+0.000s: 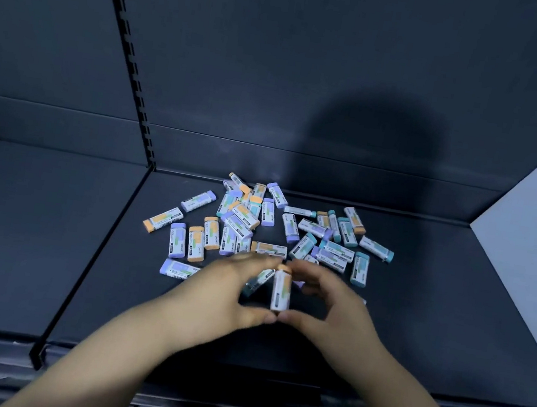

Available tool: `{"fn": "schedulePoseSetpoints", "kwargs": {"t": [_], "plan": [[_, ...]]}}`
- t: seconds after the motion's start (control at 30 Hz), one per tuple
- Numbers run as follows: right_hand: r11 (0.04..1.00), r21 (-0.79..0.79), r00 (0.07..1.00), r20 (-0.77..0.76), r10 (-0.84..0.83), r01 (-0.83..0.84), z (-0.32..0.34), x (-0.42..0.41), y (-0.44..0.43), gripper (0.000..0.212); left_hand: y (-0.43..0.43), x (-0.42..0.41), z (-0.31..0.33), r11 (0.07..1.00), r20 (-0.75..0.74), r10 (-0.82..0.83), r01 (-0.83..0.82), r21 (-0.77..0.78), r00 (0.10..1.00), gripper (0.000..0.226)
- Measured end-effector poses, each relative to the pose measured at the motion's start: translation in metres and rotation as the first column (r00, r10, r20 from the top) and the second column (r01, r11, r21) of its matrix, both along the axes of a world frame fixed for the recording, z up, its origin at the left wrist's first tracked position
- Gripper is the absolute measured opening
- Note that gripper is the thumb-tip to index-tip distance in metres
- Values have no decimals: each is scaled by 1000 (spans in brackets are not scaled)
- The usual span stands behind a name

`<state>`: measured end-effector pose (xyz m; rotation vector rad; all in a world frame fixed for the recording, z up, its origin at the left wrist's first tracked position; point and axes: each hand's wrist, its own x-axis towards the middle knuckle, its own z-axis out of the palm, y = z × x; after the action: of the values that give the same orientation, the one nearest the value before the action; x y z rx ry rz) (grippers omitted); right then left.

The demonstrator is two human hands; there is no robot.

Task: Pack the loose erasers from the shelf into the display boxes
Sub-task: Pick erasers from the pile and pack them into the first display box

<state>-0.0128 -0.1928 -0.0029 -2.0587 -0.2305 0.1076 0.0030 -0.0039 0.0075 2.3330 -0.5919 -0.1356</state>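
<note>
Several loose erasers (pixel 240 220) in white sleeves with purple, orange or teal ends lie scattered on the dark shelf (pixel 415 327). My left hand (pixel 231 287) and my right hand (pixel 329 301) meet over the front of the pile. Together they pinch one orange-tipped eraser (pixel 281 291) end to end, fingertips at its far end and thumbs at its near end. A teal-ended eraser (pixel 256 282) lies just under my left fingers. A white display box (pixel 527 267) stands at the right edge, partly cut off.
The shelf's dark back panel (pixel 313 71) rises behind the pile. A slotted upright (pixel 129 56) and a black divider rail (pixel 93 265) mark the left side. The shelf's front lip (pixel 235 381) runs below my forearms.
</note>
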Motion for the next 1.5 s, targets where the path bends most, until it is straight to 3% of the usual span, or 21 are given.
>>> {"fn": "schedulePoseSetpoints", "kwargs": {"t": [0.1, 0.27, 0.5, 0.67, 0.8, 0.83, 0.9, 0.93, 1.0, 1.1, 1.2, 1.3, 1.37, 1.5], "plan": [[984, -164, 996, 39, 81, -73, 2, 0, 15, 61, 10, -1, -8, 997, -7, -12, 12, 81, 1000, 81], [937, -263, 969, 33, 245, -228, 4, 11, 30, 60, 31, -3, -14, 989, 1, 38, -38, 141, 999, 80], [823, -568, 988, 118, 98, -13, 3, 76, 24, 40, 57, 0, -21, 962, -37, 169, -156, 225, 985, 75], [643, -761, 976, 68, 209, -85, 0, 95, 39, 25, 51, 5, -25, 948, -27, 134, -120, 294, 991, 73], [550, -835, 967, 150, 204, 13, 2, 92, 45, 23, 47, 10, -20, 933, -29, 125, -108, 343, 992, 76], [576, -816, 968, 186, 172, 54, 5, 89, 44, 23, 46, 11, -19, 931, -31, 124, -106, 350, 992, 76], [767, -634, 984, 174, 22, 95, 16, 77, 44, 20, 44, 11, -16, 931, -38, 124, -104, 349, 992, 76], [864, -496, 993, 107, -43, 91, 22, 68, 43, 17, 43, 11, -15, 934, -41, 122, -101, 343, 992, 76], [944, -328, 994, -81, -78, 47, 28, 49, 40, 19, 40, 9, -13, 942, -43, 105, -85, 325, 994, 76], [945, -325, 965, -256, -64, -23, 17, 23, 37, 14, 33, 5, -10, 947, -61, 42, -20, 322, 997, 75], [926, -376, 966, -235, -108, 12, 9, 11, 38, 11, 29, -3, -7, 945, -76, 0, 25, 326, 997, 76], [827, -560, 988, -103, -118, 40, 6, 7, 33, 13, 21, -7, -7, 936, -33, -49, 57, 347, 998, 69], [779, -626, 998, -25, -56, 28, 8, 7, 28, 22, 17, -6, -8, 931, 23, -61, 49, 362, 998, 63], [760, -591, 962, -183, 202, -272, 8, 13, 19, 72, 13, -4, -11, 911, 58, -13, -12, 413, 998, 66]]}}
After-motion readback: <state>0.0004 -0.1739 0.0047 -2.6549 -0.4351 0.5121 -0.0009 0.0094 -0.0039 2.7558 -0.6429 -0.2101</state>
